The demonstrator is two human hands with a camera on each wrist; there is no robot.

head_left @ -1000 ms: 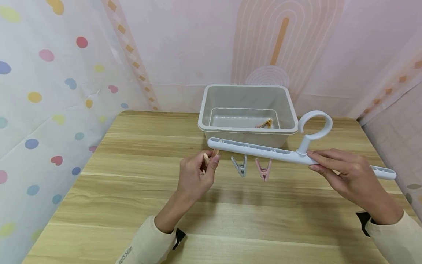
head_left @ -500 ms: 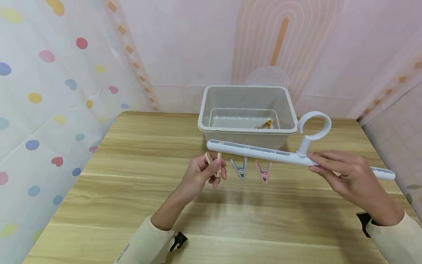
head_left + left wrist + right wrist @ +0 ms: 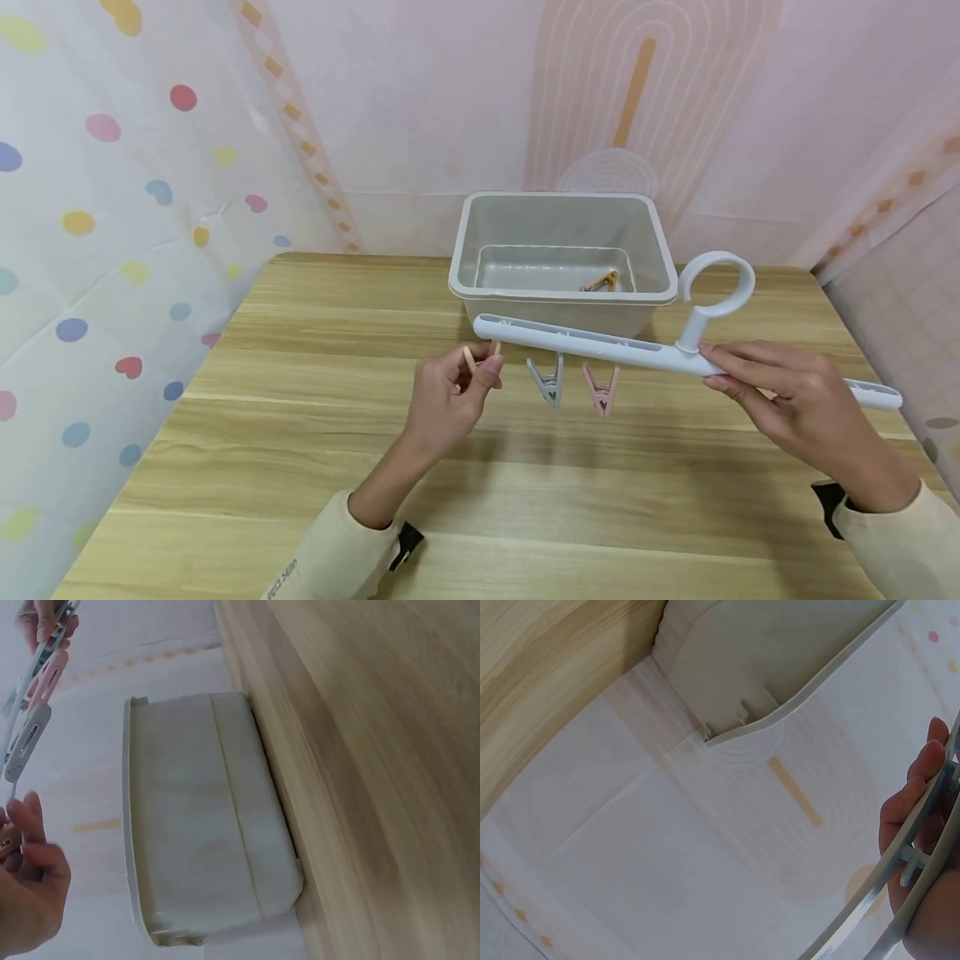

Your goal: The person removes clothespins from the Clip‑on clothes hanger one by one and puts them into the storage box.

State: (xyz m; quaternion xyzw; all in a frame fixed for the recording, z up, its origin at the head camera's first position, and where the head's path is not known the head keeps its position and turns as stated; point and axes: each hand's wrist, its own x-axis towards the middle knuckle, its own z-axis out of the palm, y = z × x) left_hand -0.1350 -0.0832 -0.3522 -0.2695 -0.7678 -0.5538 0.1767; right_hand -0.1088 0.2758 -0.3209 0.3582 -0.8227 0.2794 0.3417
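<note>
Clip (image 3: 469, 360) pinched by the fingers of our left hand (image 3: 447, 400) has come back up just beneath one end of the hanger (image 3: 592, 342), seemingly aligned; our right hand's (image 3: 795, 392) fingers grip its middle.

Dark lettering (image 3: 282, 579) on the left sleeve (image 3: 337, 546), too blurred to read.

1 grey bin (image 3: 558, 223) on wooden table (image 3: 315, 367).
</note>
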